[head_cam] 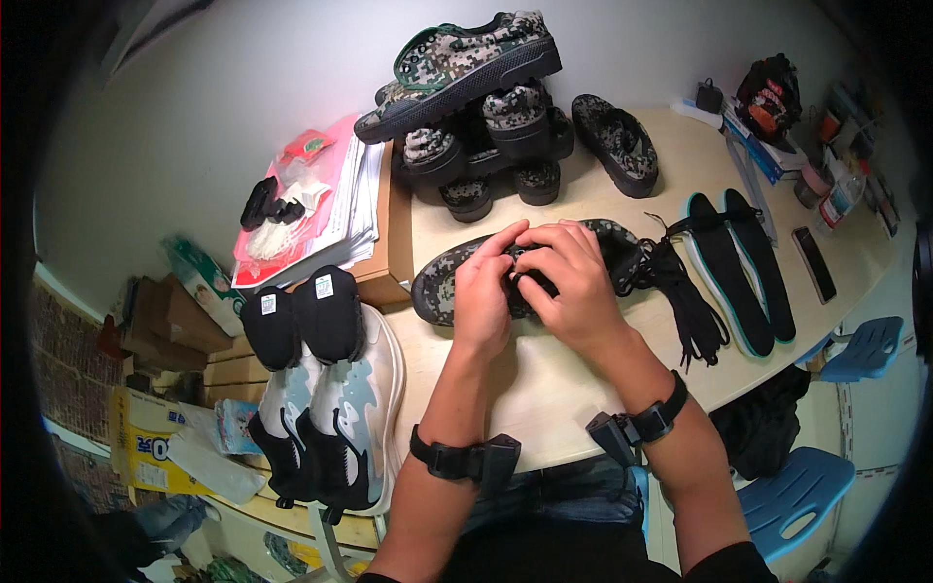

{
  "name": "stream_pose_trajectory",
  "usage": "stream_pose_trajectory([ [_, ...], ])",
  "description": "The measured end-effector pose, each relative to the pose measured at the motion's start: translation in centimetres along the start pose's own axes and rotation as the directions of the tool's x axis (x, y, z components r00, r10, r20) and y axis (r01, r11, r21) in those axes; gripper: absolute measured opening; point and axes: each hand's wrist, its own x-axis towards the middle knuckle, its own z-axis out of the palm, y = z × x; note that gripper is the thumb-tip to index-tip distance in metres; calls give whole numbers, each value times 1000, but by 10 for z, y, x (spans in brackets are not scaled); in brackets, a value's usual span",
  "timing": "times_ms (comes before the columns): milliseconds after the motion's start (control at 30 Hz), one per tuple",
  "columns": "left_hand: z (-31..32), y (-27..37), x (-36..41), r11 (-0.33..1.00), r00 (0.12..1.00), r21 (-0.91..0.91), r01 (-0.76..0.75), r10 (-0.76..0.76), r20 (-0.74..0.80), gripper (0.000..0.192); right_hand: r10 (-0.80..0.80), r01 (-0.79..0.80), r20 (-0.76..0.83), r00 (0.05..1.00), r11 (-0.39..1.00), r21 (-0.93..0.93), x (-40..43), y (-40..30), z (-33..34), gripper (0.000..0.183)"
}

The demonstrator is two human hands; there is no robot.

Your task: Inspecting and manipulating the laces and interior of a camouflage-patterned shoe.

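A camouflage canvas shoe point(437, 289) lies sideways on the table before me, its toe to the left. My left hand point(483, 291) rests on the shoe's upper, thumb and fingers near its lacing area. My right hand point(565, 273) is bent over the same part, its thumb and forefinger close around something small and dark, perhaps a lace end; the fingers hide most of it. Just right of the shoe's heel lies a bundle of black shoelaces point(681, 299). Beyond it is a pair of black insoles point(736, 284) with teal edges, a black lace across them.
Several camouflage shoes point(463, 62) are stacked at the back, with a single one point(618, 146) beside them. Papers point(350, 197) lie on a cardboard box point(393, 240) at left, near white-and-black sneakers point(364, 393). A phone point(814, 264) and a plastic bottle point(840, 200) are at right.
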Motion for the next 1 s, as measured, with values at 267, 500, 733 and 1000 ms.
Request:
stream_pose_trajectory([
  [267,2,1,-1,997,997,-51,51,-48,58,34,2,35,-272,962,991,130,-4,-1,-7,20],
  [500,-4,-9,2,998,1000,61,-7,6,11,24,-80,132,-177,981,944,302,-4,-9,-8,26],
  [733,-8,6,2,933,978,-299,198,-166,129,66,-146,158,-72,987,959,235,-3,-15,-8,28],
  [1000,-7,6,-1,919,971,-363,155,-75,225,66,7,-26,187,982,995,100,-6,3,-13,19],
])
